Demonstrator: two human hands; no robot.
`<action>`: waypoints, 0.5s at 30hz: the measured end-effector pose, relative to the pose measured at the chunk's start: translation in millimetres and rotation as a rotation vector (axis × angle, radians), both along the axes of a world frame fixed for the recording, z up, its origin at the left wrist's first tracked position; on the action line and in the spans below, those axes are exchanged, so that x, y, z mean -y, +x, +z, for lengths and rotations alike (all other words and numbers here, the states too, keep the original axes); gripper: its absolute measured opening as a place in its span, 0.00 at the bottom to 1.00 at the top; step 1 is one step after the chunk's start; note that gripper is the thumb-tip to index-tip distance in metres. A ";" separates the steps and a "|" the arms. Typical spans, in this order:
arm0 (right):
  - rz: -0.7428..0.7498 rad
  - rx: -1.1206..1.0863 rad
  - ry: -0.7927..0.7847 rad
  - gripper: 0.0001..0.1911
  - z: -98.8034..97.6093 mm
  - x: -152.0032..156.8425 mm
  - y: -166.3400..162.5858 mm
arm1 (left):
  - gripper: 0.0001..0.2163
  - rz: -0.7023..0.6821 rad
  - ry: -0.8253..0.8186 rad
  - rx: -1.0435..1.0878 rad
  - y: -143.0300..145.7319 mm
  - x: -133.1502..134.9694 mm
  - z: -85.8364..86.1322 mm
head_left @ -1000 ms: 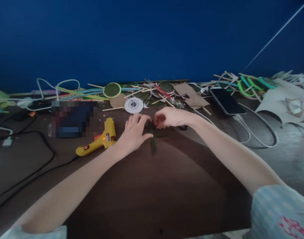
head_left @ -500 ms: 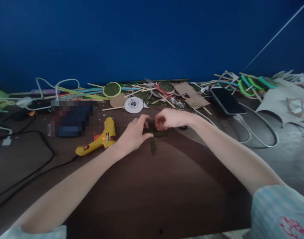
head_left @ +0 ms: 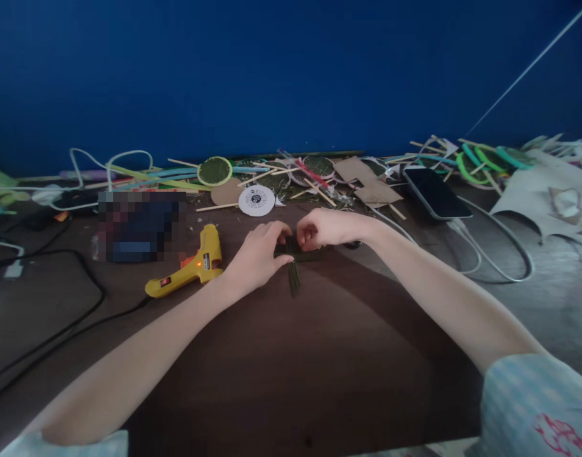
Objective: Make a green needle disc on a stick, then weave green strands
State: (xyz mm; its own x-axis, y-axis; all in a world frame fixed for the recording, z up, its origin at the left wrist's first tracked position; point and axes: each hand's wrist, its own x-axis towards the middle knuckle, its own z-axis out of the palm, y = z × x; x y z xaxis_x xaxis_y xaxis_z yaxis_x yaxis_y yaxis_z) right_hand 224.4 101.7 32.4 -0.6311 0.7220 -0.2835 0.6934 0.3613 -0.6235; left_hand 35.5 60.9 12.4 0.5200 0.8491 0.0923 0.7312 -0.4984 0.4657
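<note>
Crossed dark green strips (head_left: pixel 294 277), thin and grass-like, lie on the brown table between my hands. My left hand (head_left: pixel 262 252) is closed on them from the left, its thumb along the near side and its fingers curled over the far side. Opposite, my right hand (head_left: pixel 322 230) has its fingers pinched together at the right of the strips. Whatever its fingertips hold is hidden. A yellow glue gun (head_left: pixel 202 263) with a lit orange light lies to the left of my left hand.
Behind my hands stand a white printed disc (head_left: pixel 256 201), brown cardboard pieces (head_left: pixel 369 183) and wooden sticks (head_left: pixel 319 192). A phone (head_left: pixel 436 192) with a white cable (head_left: pixel 466 244) lies to the right. Black cords (head_left: pixel 88 327) run along the left. A blue wall (head_left: pixel 291 76) closes the back.
Both hands stay almost in place over the green strips. The right fingers have shifted very slightly, and the strips look a little more bunched between the hands.
</note>
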 end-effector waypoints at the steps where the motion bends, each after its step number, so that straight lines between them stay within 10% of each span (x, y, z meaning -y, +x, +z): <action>1: -0.001 0.000 -0.001 0.04 0.2 0.1 0.1 | 0.14 -0.011 0.003 0.009 0.1 0.4 -0.1; 15: -0.056 -0.132 -0.124 0.05 3.3 -0.1 3.3 | 0.08 0.001 -0.070 0.017 -0.1 1.7 5.0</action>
State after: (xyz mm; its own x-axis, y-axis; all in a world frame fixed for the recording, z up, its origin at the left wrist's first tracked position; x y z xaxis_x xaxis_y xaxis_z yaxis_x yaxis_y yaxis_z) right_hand 227.7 101.8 35.7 -0.6286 0.7218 -0.2895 0.6193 0.2394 -0.7478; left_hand 35.4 59.2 17.3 0.5181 0.8543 0.0417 0.7233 -0.4636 0.5118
